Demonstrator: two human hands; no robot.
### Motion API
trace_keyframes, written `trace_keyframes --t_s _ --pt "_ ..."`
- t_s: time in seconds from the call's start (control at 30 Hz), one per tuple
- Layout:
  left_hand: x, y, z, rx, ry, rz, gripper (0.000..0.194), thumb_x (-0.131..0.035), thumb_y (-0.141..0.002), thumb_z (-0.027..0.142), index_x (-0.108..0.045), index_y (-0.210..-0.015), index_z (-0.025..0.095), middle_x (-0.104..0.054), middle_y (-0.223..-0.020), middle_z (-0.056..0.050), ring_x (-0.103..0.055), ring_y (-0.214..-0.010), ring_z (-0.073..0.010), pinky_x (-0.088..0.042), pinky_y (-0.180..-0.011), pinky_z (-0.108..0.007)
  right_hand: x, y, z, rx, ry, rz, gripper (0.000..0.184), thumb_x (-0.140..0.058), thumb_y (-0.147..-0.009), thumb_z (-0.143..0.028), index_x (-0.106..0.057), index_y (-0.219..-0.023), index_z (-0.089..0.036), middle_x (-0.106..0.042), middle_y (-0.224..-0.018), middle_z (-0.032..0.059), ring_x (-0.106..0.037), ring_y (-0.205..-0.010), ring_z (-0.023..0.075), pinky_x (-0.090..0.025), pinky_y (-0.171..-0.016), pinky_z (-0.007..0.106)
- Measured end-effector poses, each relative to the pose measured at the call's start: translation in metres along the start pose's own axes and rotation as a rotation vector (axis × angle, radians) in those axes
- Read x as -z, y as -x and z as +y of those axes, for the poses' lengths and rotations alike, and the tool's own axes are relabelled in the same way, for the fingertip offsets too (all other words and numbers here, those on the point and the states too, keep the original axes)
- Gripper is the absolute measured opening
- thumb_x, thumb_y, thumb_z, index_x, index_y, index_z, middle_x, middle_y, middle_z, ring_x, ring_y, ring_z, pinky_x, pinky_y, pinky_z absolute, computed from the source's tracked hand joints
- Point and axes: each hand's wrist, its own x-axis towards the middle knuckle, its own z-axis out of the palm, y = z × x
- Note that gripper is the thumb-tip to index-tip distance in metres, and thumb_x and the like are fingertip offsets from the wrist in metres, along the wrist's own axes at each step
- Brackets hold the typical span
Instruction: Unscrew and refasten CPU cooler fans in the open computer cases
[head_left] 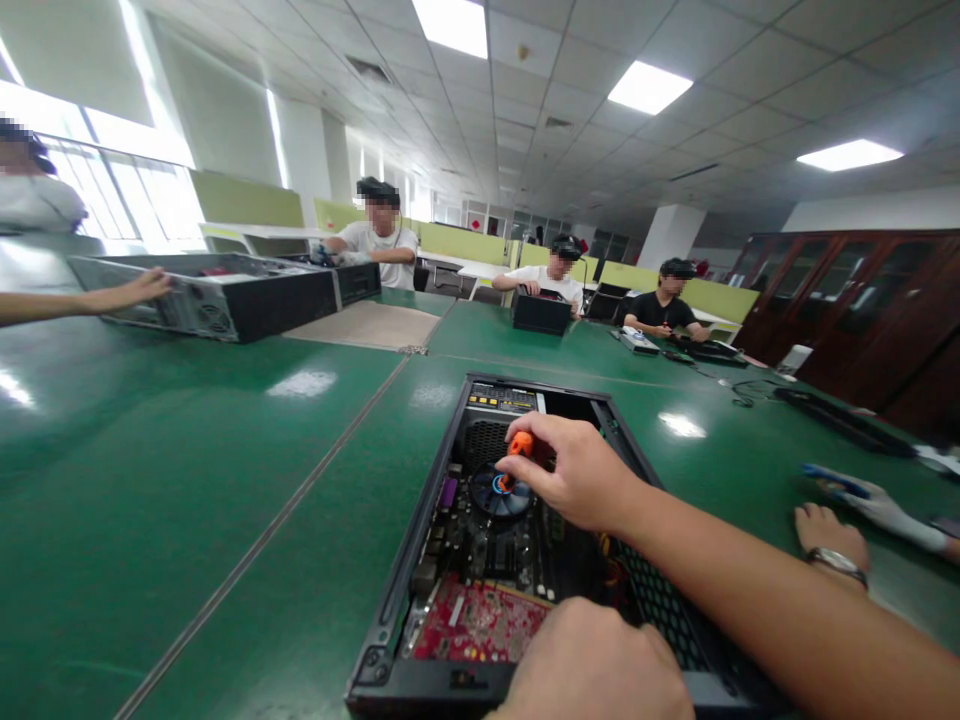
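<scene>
An open black computer case (409, 560) lies on its side before me, its board facing up. My right hand (581, 470) reaches in from the right. Its thumb and fingers close round an orange-and-black screwdriver (521, 443) held upright over the round cooling fan (486, 497). Whether the tip touches anything is hidden. At the case's near rim is my left hand (600, 665), back upward, with its curled fingers partly out of sight. Just beyond it sits a red graphics card (476, 625). The power supply (501, 397) is at the far end.
A green table (247, 480) extends all round. Another computer case (285, 300) stands at left, with another person's hand (142, 288) on it. Close at right are a person's hand with a watch (829, 540) and a gloved hand (877, 505). Several people work across the table.
</scene>
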Motion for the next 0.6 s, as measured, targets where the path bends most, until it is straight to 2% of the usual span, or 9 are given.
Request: trace_keyframes --t_s 0.07,0.13,0.23,0.3,0.33,0.4,0.47,0.53,0.6 --pt "0.002 0.0 -0.001 0.004 0.001 -0.016 0.021 -0.06 -0.085 0.014 -0.061 -0.064 0.012 -0.061 -0.046 -0.005 -0.054 -0.034 -0.0151 -0.028 -0.037 -0.021 0.008 0.0 -0.005 -0.005 -0.071 -0.005 0.014 -0.056 -0.094 -0.031 -0.061 -0.103 -0.021 -0.065 -0.092 0.003 -0.06 -0.085 0.0175 -0.047 -0.081 0.033" --pt "0.004 0.001 -0.001 -0.001 0.003 -0.017 0.02 -0.06 -0.086 0.013 -0.062 -0.066 0.012 -0.061 -0.046 -0.004 -0.055 -0.035 -0.0154 -0.028 -0.037 -0.021 0.028 0.004 -0.012 -0.009 -0.289 0.136 0.018 -0.051 -0.092 -0.023 -0.057 -0.108 -0.023 -0.062 -0.095 0.0029 -0.06 -0.088 0.0174 -0.049 -0.083 0.035" --pt "0.003 0.003 -0.002 0.01 0.009 -0.033 0.019 -0.06 -0.086 0.013 -0.062 -0.068 0.012 -0.061 -0.047 -0.004 -0.056 -0.036 -0.0154 -0.029 -0.039 -0.021 0.067 0.025 -0.013 0.023 -0.693 0.643 0.026 -0.052 -0.078 -0.016 -0.053 -0.101 -0.026 -0.048 -0.073 -0.0038 -0.052 -0.063 0.0129 -0.051 -0.068 0.031" --pt "0.0 0.004 -0.002 0.043 0.013 -0.049 0.02 -0.059 -0.088 0.014 -0.061 -0.068 0.012 -0.063 -0.049 -0.004 -0.057 -0.037 -0.015 -0.03 -0.041 -0.021 0.087 0.048 -0.003 -0.019 -0.752 0.936 0.026 -0.057 -0.074 -0.017 -0.055 -0.099 -0.025 -0.041 -0.06 -0.008 -0.039 -0.047 0.0095 -0.047 -0.054 0.026" --pt "-0.002 0.004 -0.002 0.062 0.012 -0.048 0.021 -0.058 -0.089 0.014 -0.061 -0.069 0.012 -0.063 -0.05 -0.004 -0.057 -0.037 -0.0146 -0.03 -0.042 -0.021 0.093 0.062 0.006 -0.102 -0.71 1.021 0.026 -0.062 -0.075 -0.019 -0.057 -0.099 -0.024 -0.043 -0.057 -0.0086 -0.036 -0.042 0.0083 -0.044 -0.049 0.024" --pt "-0.004 0.005 -0.003 0.091 -0.005 -0.013 0.022 -0.057 -0.091 0.016 -0.059 -0.069 0.012 -0.063 -0.051 -0.003 -0.057 -0.039 -0.0142 -0.029 -0.043 -0.021 0.094 0.087 0.031 -0.391 -0.636 1.016 0.031 -0.072 -0.076 -0.032 -0.061 -0.103 -0.021 -0.056 -0.059 -0.0048 -0.037 -0.038 0.0073 -0.042 -0.042 0.022" --pt "-0.003 0.005 -0.005 0.099 -0.051 0.074 0.023 -0.057 -0.093 0.021 -0.057 -0.071 0.014 -0.063 -0.054 -0.003 -0.058 -0.041 -0.015 -0.028 -0.043 -0.023 0.087 0.11 0.059 -0.68 -0.688 0.899 0.043 -0.078 -0.073 -0.043 -0.063 -0.105 -0.019 -0.069 -0.073 0.0028 -0.041 -0.037 0.0065 -0.042 -0.037 0.022" --pt "0.001 0.005 -0.006 0.074 -0.117 0.203 0.024 -0.058 -0.094 0.026 -0.054 -0.072 0.016 -0.061 -0.056 -0.001 -0.06 -0.045 -0.0159 -0.025 -0.041 -0.025 0.076 0.127 0.083 -0.84 -0.835 0.816 0.047 -0.082 -0.068 -0.039 -0.064 -0.107 -0.019 -0.072 -0.083 0.0042 -0.042 -0.038 0.0049 -0.044 -0.037 0.02" --pt "0.01 0.004 -0.007 0.035 -0.168 0.321 0.024 -0.061 -0.093 0.027 -0.053 -0.073 0.018 -0.06 -0.059 0.001 -0.06 -0.048 -0.0159 -0.025 -0.04 -0.027 0.064 0.139 0.098 -0.898 -0.969 0.802 0.044 -0.082 -0.067 -0.03 -0.063 -0.106 -0.021 -0.067 -0.073 -0.0014 -0.045 -0.04 0.0056 -0.05 -0.044 0.02"
